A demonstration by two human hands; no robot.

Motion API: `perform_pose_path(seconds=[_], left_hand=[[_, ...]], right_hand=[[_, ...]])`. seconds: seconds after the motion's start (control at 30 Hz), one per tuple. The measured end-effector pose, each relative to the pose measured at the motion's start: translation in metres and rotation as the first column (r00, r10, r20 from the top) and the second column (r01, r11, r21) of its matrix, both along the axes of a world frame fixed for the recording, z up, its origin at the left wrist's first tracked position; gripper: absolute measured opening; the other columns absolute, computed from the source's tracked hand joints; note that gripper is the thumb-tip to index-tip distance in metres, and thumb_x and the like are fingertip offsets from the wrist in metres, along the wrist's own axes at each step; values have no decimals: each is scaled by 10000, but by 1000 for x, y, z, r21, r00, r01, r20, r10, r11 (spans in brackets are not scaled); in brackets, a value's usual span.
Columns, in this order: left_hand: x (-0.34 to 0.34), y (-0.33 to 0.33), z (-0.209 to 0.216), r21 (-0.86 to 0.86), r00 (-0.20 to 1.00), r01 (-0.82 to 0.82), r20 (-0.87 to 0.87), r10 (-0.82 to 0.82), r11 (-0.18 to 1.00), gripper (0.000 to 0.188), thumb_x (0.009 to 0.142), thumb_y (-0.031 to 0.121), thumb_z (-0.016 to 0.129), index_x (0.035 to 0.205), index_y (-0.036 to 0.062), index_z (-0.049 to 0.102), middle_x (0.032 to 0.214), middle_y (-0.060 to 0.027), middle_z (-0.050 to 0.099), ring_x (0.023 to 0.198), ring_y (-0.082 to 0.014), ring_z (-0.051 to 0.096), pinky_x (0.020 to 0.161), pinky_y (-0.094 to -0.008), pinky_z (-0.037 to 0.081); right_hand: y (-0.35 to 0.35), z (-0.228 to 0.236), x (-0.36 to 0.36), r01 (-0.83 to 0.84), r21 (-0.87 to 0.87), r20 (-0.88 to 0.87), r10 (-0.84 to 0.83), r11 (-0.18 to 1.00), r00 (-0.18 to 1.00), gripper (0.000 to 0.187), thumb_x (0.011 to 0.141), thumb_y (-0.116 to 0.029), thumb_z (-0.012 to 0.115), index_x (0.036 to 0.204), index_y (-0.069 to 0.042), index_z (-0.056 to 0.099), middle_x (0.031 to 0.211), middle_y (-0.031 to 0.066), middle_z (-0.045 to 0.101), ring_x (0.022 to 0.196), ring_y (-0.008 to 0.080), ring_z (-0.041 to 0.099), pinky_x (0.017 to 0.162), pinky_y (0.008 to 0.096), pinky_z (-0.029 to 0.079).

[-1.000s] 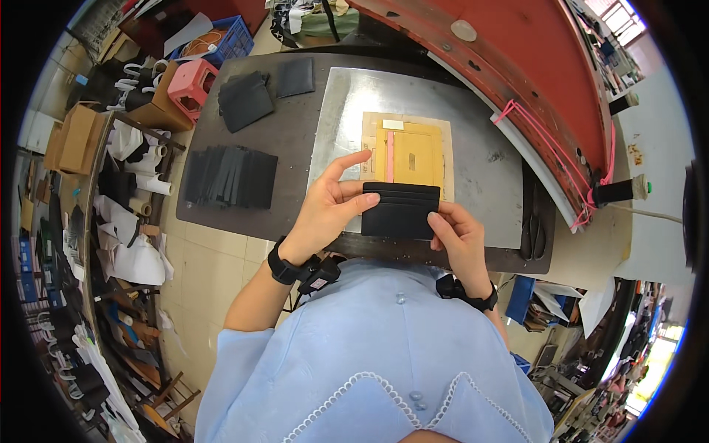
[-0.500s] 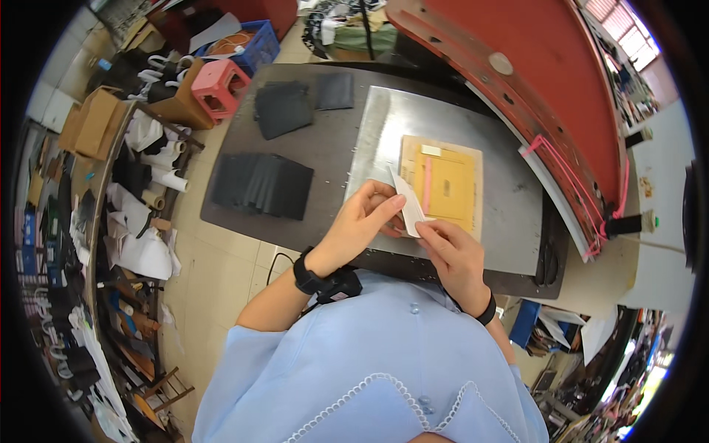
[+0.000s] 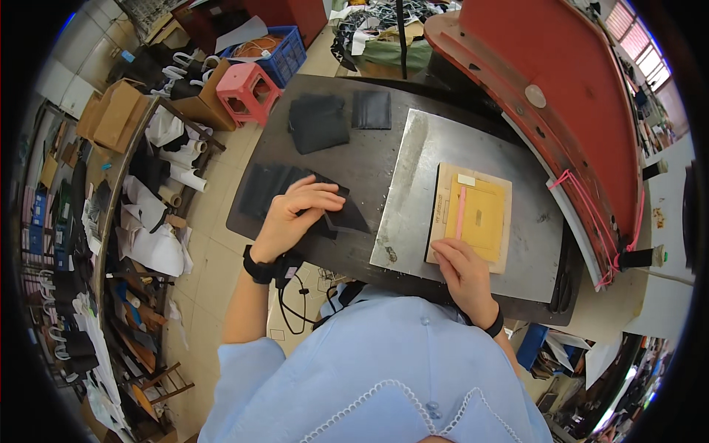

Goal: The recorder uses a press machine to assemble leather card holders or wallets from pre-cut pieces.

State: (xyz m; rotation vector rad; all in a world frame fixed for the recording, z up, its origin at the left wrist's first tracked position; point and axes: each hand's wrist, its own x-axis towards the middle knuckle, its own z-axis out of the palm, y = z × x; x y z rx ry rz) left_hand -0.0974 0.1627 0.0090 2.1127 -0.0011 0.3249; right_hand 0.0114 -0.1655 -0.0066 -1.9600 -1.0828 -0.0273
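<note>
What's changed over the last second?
The left hand moved left, over the black stack; the right hand is now at the near left corner of the board. They no longer share the black piece; where it went is unclear. The metal plate and stool stayed put.

White glare shows in the slatted rectangular window; soft sheen coats the flat silver metal plate; fisheye curvature bends edges toward the black rim
</note>
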Motion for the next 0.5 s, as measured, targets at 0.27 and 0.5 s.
perform_pose_path(seconds=[0.27,0.5], left_hand=[[6,55,-8,124,989,-150,11,150,981,339,736,-194,413,784,17,674,1298,-137,661,1312,-299,553,1156,-403,341],[87,84,-9,486,977,-191,9,213,853,377,860,98,689,1217,19,597,1305,-159,615,1264,-339,547,1024,-411,454]], right_hand=[[-4,2,-1,59,-17,-63,-60,998,996,163,892,-16,679,1054,-9,697,983,125,690,823,297,677,707,345,542],[-2,4,-2,69,-7,-60,-69,998,996,156,894,-11,677,1049,-3,695,982,131,690,819,301,676,706,341,543]])
